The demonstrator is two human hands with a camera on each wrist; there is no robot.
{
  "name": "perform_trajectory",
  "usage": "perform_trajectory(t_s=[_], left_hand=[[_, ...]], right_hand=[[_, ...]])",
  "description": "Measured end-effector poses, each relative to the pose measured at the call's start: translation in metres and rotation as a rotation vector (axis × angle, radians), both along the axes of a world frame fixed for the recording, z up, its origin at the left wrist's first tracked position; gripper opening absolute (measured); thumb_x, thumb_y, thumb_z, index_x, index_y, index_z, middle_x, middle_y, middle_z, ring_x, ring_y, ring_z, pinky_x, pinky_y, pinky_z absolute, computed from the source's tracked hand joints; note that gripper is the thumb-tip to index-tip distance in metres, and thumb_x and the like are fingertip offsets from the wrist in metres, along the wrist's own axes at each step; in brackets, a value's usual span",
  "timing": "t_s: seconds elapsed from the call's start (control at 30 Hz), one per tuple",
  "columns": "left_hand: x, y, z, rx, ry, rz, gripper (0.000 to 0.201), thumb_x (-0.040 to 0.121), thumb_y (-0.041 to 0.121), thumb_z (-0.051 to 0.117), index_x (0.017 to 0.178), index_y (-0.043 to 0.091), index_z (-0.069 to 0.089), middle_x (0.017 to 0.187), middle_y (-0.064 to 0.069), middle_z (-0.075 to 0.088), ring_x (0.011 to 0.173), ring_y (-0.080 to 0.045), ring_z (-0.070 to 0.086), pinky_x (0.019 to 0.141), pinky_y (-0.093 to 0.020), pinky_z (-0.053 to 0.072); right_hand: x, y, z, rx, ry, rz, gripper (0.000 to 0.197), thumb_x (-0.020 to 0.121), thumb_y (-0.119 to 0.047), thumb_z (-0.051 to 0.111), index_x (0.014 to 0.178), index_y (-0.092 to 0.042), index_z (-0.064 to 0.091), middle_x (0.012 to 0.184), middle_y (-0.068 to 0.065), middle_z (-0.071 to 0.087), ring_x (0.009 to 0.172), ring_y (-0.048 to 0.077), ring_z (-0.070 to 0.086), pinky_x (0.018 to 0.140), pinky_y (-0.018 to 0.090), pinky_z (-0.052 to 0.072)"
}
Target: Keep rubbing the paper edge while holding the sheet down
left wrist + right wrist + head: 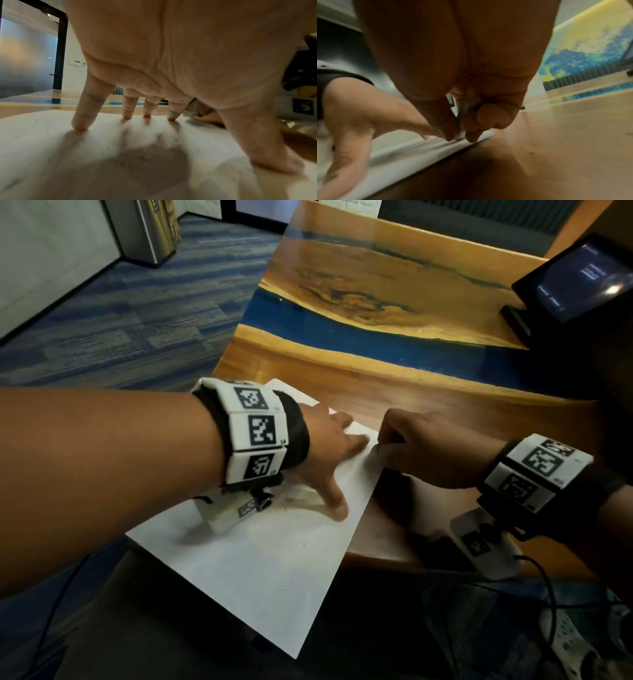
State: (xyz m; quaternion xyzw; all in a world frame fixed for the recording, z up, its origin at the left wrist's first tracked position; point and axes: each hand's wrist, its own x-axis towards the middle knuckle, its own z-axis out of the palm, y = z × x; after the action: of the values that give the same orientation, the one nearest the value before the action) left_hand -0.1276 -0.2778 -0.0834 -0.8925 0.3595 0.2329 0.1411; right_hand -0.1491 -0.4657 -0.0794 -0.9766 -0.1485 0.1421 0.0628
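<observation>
Head view, left hand point(325, 450) spread flat on paper point(267, 570), right hand point(431, 450) pinching its edge (wooden table point(428, 392))

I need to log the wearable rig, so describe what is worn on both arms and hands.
Both forearms are bare, with no sleeves and no gloves. The left hand has a wrist band of white blocks printed with black square markers over a black strap, with a white marked unit hanging below. The right hand wears a matching band; a thin black cable trails from its lower unit.

Tablet point(579, 280) cut by right edge; paper's point(260, 570) far corner under hands.
</observation>
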Motion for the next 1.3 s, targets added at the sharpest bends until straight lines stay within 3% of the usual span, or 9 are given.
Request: perform_trajectory(t_s=[0.23, 0.37, 0.53, 0.67, 0.77, 0.97, 1.1, 1.23, 1.3], left_hand=[[-0.007, 0.017, -0.009, 0.039, 0.012, -0.010, 0.129, 0.062, 0.090, 0.064, 0.160, 0.042, -0.005, 0.170, -0.002, 0.001, 0.151, -0.035, 0.014, 0.107, -0.058, 0.043], [-0.007, 0.015, -0.009, 0.052, 0.013, -0.005, 0.129, 0.061, 0.090, 0.064, 0.159, 0.042, -0.005, 0.169, -0.004, 0.003, 0.151, -0.036, 0.013, 0.107, -0.058, 0.043], [-0.005, 0.014, -0.009, 0.060, 0.024, -0.002, 0.131, 0.061, 0.092, 0.063, 0.159, 0.044, -0.010, 0.170, -0.003, -0.003, 0.153, -0.037, 0.007, 0.110, -0.061, 0.039], [-0.006, 0.013, -0.009, 0.064, 0.011, -0.009, 0.130, 0.061, 0.092, 0.062, 0.159, 0.042, -0.008, 0.169, -0.004, 0.000, 0.152, -0.037, 0.010, 0.109, -0.058, 0.042], [-0.006, 0.014, -0.009, 0.067, 0.007, -0.020, 0.132, 0.060, 0.093, 0.061, 0.159, 0.042, -0.010, 0.169, -0.005, -0.001, 0.152, -0.038, 0.011, 0.109, -0.059, 0.041], [-0.006, 0.017, -0.012, 0.057, -0.002, -0.016, 0.130, 0.061, 0.093, 0.060, 0.159, 0.042, -0.010, 0.169, -0.003, 0.000, 0.152, -0.036, 0.008, 0.106, -0.057, 0.043], [-0.004, 0.016, -0.012, 0.051, 0.011, -0.012, 0.131, 0.061, 0.094, 0.060, 0.158, 0.044, -0.013, 0.169, -0.002, -0.004, 0.154, -0.037, 0.003, 0.108, -0.061, 0.041], [-0.006, 0.016, -0.012, 0.054, 0.016, -0.005, 0.131, 0.061, 0.093, 0.061, 0.158, 0.044, -0.011, 0.169, -0.002, -0.002, 0.152, -0.036, 0.007, 0.108, -0.059, 0.041], [-0.007, 0.016, -0.012, 0.051, 0.021, 0.000, 0.132, 0.060, 0.094, 0.060, 0.158, 0.044, -0.012, 0.169, -0.003, -0.005, 0.153, -0.037, 0.004, 0.108, -0.060, 0.040]], right_hand=[[-0.040, 0.016, -0.009, 0.111, 0.105, 0.404, 0.013, 0.097, -0.031, 0.047, 0.098, -0.033, 0.034, 0.093, -0.008, 0.056, 0.077, 0.010, 0.054, 0.065, 0.023, 0.046], [-0.015, 0.006, -0.009, 0.045, 0.027, 0.253, 0.008, 0.098, -0.030, 0.047, 0.099, -0.024, 0.043, 0.095, -0.004, 0.055, 0.081, 0.018, 0.055, 0.068, 0.029, 0.047], [-0.040, 0.020, -0.010, 0.088, 0.110, 0.513, 0.008, 0.099, -0.031, 0.044, 0.103, -0.025, 0.041, 0.095, -0.008, 0.049, 0.077, 0.010, 0.051, 0.070, 0.028, 0.047], [-0.014, 0.007, -0.006, 0.012, 0.049, 0.311, 0.008, 0.098, -0.036, 0.039, 0.100, -0.029, 0.042, 0.092, -0.010, 0.050, 0.079, 0.012, 0.053, 0.074, 0.036, 0.053], [-0.035, 0.019, -0.011, 0.084, 0.140, 0.418, 0.007, 0.099, -0.038, 0.038, 0.101, -0.034, 0.043, 0.090, -0.016, 0.049, 0.077, 0.007, 0.052, 0.068, 0.023, 0.044], [-0.014, 0.008, -0.007, 0.051, 0.045, 0.334, 0.008, 0.097, -0.031, 0.044, 0.103, -0.026, 0.045, 0.092, -0.007, 0.052, 0.078, 0.015, 0.054, 0.071, 0.036, 0.050], [-0.042, 0.020, -0.011, 0.066, 0.098, 0.536, 0.012, 0.097, -0.033, 0.044, 0.104, -0.023, 0.045, 0.094, -0.008, 0.053, 0.077, 0.012, 0.055, 0.069, 0.028, 0.047], [-0.018, 0.006, -0.003, 0.023, 0.063, 0.321, 0.006, 0.097, -0.031, 0.045, 0.096, -0.027, 0.042, 0.089, -0.006, 0.055, 0.076, 0.018, 0.055, 0.067, 0.033, 0.049], [-0.027, 0.013, -0.007, 0.054, 0.050, 0.410, 0.007, 0.097, -0.032, 0.046, 0.097, -0.026, 0.042, 0.091, -0.007, 0.055, 0.076, 0.017, 0.056, 0.066, 0.032, 0.049]])
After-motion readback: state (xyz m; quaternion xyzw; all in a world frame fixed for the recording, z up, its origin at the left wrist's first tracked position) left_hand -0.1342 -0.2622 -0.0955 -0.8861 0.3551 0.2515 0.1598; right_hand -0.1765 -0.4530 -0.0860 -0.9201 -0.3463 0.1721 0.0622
